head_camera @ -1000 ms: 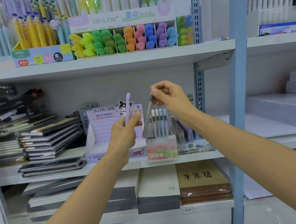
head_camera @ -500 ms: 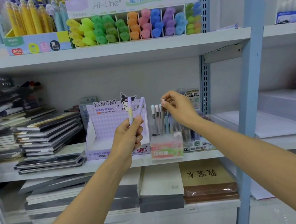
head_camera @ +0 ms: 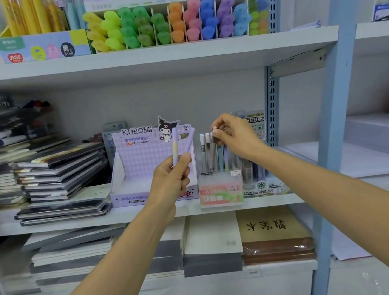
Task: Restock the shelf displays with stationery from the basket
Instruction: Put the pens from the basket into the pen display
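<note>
Pen at centre frame, upright, its lower part down among the other pens standing in the clear pen box on the middle shelf. The right hand pinches its cap end, fingers curled on it from above. The left hand, just left of the box, is clenched round two purple pens, tips fanned upward in front of the Kuromi box.

Progress, my read: mid-restock. One pen looks almost seated, and two are waiting in the left hand. The basket is not in view, so I can't tell how much stock remains. The Kuromi box looks empty inside (the purple ones may belong there, a guess).

Room: the pen box is fairly packed, so the slot is tight. A packet display touches its right side and the Kuromi box stands close on its left. The upper shelf, carrying highlighters, is well above the hands, so there is plenty of lift room. Stacked notebooks at left and the blue post at right are well apart from both hands.
</note>
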`<state>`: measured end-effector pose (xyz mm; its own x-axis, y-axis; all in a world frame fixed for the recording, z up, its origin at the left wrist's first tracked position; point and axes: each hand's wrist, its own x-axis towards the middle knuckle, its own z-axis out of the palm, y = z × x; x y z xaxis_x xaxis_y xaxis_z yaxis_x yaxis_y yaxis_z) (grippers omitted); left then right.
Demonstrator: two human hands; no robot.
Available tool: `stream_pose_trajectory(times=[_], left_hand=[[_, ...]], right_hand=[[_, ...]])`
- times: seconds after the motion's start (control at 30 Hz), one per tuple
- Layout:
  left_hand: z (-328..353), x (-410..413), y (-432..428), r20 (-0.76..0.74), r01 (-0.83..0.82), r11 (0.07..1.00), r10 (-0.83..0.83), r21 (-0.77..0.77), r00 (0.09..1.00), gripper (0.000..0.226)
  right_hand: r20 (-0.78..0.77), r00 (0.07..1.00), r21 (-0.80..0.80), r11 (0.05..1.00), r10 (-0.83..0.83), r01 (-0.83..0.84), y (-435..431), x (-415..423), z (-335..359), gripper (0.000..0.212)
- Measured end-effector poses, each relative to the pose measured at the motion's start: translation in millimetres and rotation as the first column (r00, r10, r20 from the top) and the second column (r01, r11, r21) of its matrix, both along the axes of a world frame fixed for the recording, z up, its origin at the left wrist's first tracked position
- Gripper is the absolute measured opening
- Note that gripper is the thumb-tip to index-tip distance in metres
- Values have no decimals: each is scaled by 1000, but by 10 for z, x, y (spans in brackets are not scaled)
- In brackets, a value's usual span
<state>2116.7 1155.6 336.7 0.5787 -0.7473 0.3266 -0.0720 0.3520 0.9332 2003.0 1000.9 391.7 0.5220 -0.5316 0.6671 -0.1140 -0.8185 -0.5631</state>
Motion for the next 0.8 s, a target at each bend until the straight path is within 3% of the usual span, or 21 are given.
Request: stream_pose_trajectory(times=[0.13, 0.23, 0.37, 0.47, 0.57, 0.67, 0.8], left_hand=[[-24, -23, -16, 16, -6, 1000, 6, 24, 1000, 20], [-18, -21, -11, 24, -12, 1000, 11, 19, 1000, 19], [-2, -14, 2, 38, -21, 1000, 21, 13, 999, 19], [-8, -37, 16, 48, -23, 1000, 23, 15, 999, 21], [-7, -67, 34, 82, -26, 999, 24, 22, 996, 22], [14, -105, 35, 107, -12, 1000, 9, 28, 994, 23], [67, -144, 53, 79, 3, 1000, -4, 15, 997, 17]], right_hand=[[30, 999, -37, 999, 20, -19, 18, 48, -55, 14], [36, 998, -130, 990, -57, 62, -18, 100, -83, 7], [-67, 978, -223, 959, -196, 176, -69, 109, -106, 10], [-130, 970, -202, 963, -205, 176, -33, 35, -91, 20], [-10, 998, -103, 993, -60, 59, 120, -78, -28, 27], [109, 959, 147, 950, 260, -274, 302, -167, 62, 32], [194, 911, 209, 892, 364, -401, 377, -229, 123, 18]])
